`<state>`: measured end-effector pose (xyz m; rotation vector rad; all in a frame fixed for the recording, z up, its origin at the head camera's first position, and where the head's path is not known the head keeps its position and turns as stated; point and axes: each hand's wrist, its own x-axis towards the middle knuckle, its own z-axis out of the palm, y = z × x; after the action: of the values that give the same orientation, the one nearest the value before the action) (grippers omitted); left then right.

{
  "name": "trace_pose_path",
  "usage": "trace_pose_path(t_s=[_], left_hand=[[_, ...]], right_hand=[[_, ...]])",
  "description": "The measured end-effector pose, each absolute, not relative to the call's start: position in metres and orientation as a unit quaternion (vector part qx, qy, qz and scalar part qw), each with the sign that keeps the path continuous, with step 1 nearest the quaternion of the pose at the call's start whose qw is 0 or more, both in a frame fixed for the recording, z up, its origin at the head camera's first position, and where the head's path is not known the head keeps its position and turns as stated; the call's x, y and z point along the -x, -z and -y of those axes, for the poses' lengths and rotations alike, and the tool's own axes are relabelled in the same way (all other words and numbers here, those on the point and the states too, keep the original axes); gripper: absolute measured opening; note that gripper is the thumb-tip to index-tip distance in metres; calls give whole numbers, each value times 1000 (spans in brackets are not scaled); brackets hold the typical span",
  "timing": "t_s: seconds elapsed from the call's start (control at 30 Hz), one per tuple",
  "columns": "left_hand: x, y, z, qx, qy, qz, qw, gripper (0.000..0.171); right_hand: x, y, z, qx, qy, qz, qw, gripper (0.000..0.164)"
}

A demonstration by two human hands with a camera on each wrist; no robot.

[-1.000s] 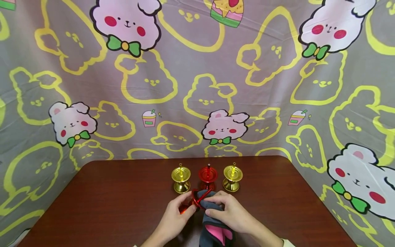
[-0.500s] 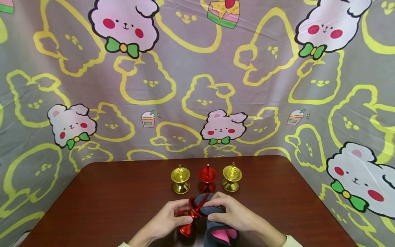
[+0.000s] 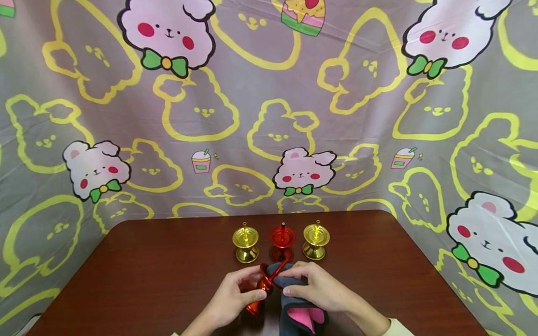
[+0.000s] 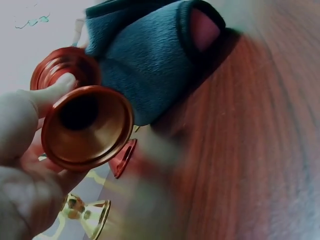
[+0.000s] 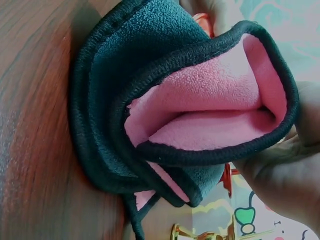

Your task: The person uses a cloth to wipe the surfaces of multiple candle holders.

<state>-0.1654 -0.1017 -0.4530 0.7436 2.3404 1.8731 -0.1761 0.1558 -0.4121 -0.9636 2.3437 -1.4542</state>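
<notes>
My left hand [image 3: 229, 296] holds a red metal candle holder [image 3: 255, 307] by its stem, thumb in front. It is tilted, its spike leaning up and to the right. In the left wrist view its hollow base [image 4: 107, 137] faces the camera. My right hand [image 3: 321, 289] pinches a folded cloth [image 3: 290, 298], dark grey-blue outside with a pink inner side [image 5: 210, 90] and black edging. The cloth lies against the holder's dish and spike, and part of it hangs below the hand. Fingertips behind the cloth are partly hidden.
Beyond my hands a second red candle holder [image 3: 282, 238] stands between two gold candle holders, one on the left [image 3: 245, 239] and one on the right [image 3: 316, 237]. All rest on a dark brown wooden table [image 3: 168, 261]. A patterned cloth backdrop [image 3: 252, 84] surrounds the table.
My left hand has shifted slightly left and down, and more of the held candle holder's base shows. The cloth and right hand have moved a little right. The standing holders have stayed put.
</notes>
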Motion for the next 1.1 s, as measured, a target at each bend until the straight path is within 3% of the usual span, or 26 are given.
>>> trace_pose_path(t_s=[0.17, 0.43, 0.6, 0.87, 1.1], left_hand=[[161, 453, 92, -214, -592, -776, -30, 48], [157, 457, 79, -207, -501, -823, -167, 51], [158, 458, 76, -196, -458, -843, -203, 53], [156, 453, 80, -205, -451, -846, -196, 52], [157, 447, 94, -236, -543, -803, -68, 45]], right_hand=[[173, 409, -153, 317, 484, -810, 94, 24], [170, 407, -145, 298, 465, -831, 59, 22], [169, 411, -139, 288, 459, -840, 28, 23], [168, 418, -136, 270, 457, -848, 5, 26], [168, 421, -139, 290, 445, -847, -14, 21]])
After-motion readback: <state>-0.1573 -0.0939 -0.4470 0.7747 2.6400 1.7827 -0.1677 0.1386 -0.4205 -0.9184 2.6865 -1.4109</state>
